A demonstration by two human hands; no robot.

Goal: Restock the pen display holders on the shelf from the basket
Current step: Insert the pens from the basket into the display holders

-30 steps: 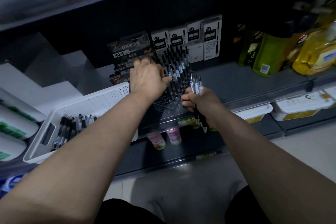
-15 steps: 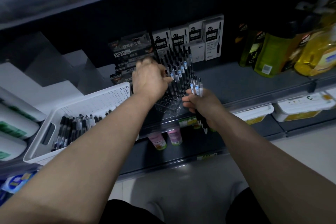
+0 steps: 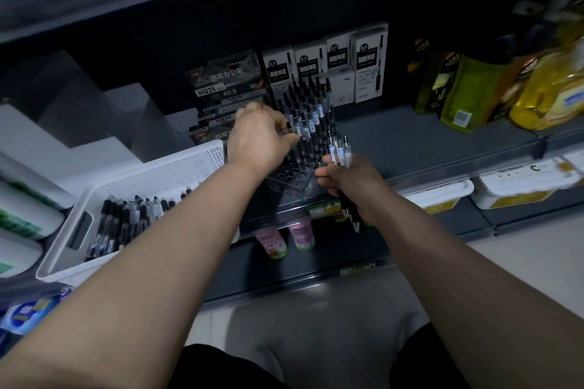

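Fingers (image 3: 280, 122) of the left hand (image 3: 257, 139) pinch one pen (image 3: 289, 129), still at the pen holder's (image 3: 294, 177) left rows. The right hand (image 3: 350, 181) keeps gripping the spare pens (image 3: 339, 151). Probably one more slot is being filled.

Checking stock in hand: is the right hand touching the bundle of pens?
Touching: the head view shows the right hand curled round the bundle of pens.

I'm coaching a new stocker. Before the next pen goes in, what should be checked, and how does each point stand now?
1. Left hand pinches a pen at the holder: ok.
2. That pen seated in a hole: cannot tell, the hand hides it.
3. Front holes free: ok.
4. Right hand grips a bunch: ok.
5. Basket holds spares: ok.
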